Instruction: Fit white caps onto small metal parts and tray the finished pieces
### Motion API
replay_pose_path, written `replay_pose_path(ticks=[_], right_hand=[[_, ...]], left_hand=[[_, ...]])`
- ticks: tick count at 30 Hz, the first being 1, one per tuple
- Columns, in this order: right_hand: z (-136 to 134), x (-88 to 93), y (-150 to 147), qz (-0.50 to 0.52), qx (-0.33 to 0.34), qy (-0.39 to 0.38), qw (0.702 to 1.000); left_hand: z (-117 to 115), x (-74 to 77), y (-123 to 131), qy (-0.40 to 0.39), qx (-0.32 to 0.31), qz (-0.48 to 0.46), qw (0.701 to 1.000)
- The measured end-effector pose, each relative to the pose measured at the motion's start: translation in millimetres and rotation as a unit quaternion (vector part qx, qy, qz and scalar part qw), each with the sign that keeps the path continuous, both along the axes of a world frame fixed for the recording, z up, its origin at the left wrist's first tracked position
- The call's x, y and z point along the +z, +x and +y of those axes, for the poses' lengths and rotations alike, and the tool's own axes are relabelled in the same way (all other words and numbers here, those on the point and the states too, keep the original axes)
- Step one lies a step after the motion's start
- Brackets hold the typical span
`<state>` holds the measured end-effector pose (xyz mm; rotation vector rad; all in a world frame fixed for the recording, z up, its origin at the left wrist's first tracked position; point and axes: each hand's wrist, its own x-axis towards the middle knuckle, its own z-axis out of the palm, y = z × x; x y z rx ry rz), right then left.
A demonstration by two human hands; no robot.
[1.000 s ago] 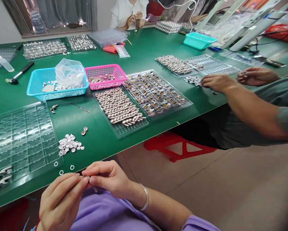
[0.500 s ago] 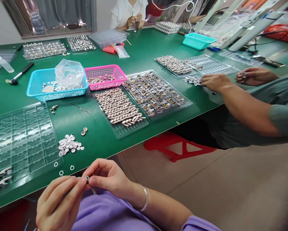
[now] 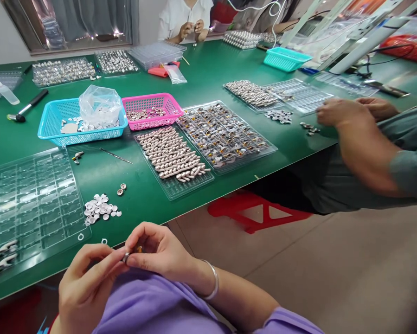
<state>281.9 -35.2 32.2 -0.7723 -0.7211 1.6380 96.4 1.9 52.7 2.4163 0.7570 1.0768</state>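
Note:
Both my hands meet just off the near edge of the green table (image 3: 208, 88), above my lap. My left hand (image 3: 85, 287) and my right hand (image 3: 156, 253) are closed in pinches on one small metal part (image 3: 126, 256) held between the fingertips. A silver bangle sits on my right wrist. On the table just ahead lie a heap of small white ring-shaped pieces (image 3: 100, 208) and a clear compartment tray (image 3: 30, 204) with a few parts at its left end.
A clear tray of pinkish parts (image 3: 173, 155) and a fuller one (image 3: 224, 134) lie mid-table behind a pink basket (image 3: 152, 110) and a blue basket (image 3: 78, 121) with a plastic bag. A co-worker's arms (image 3: 354, 134) reach in at the right. Another person sits at the far edge. A red stool (image 3: 260, 213) stands below.
My hands have risen slightly and closed tighter on the small part. The co-worker's hands on the right have drawn back to the right, away from the loose pieces.

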Motion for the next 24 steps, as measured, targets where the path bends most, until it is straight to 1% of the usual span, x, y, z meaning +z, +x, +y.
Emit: replay_pose_path(ticks=[4, 7, 9, 11, 13, 16, 18, 20, 22, 24], right_hand=[[2, 2.9, 5, 0.014, 0.043, 0.004, 0.999], [3, 3.6, 6, 0.036, 0.082, -0.010, 0.996], [3, 3.4, 6, 0.044, 0.107, -0.023, 0.993], [3, 3.5, 7, 0.039, 0.115, -0.026, 0.992], [3, 4.4, 10, 0.028, 0.112, -0.019, 0.993], [4, 6.0, 17, 0.027, 0.122, -0.007, 0.992], [5, 5.0, 21, 0.049, 0.141, -0.005, 0.989], [6, 1.5, 22, 0.069, 0.153, -0.007, 0.986], [5, -3.3, 19, 0.073, 0.141, -0.017, 0.987], [4, -7.4, 15, 0.067, 0.110, -0.033, 0.991]], left_hand=[[10, 12.2, 3, -0.014, -0.071, 0.021, 0.997], [14, 19.5, 8, -0.023, -0.113, 0.017, 0.993], [15, 21.5, 11, -0.019, -0.135, 0.010, 0.991], [15, 20.8, 13, -0.021, -0.140, 0.007, 0.990], [14, 17.4, 13, -0.040, -0.129, 0.003, 0.991], [10, 9.5, 9, -0.132, -0.069, -0.025, 0.989], [8, 4.3, 5, -0.209, -0.024, -0.063, 0.976], [8, 0.6, 3, -0.268, 0.002, -0.094, 0.959], [8, -1.4, 3, -0.301, 0.011, -0.104, 0.948], [8, -2.3, 4, -0.315, 0.024, -0.109, 0.942]])
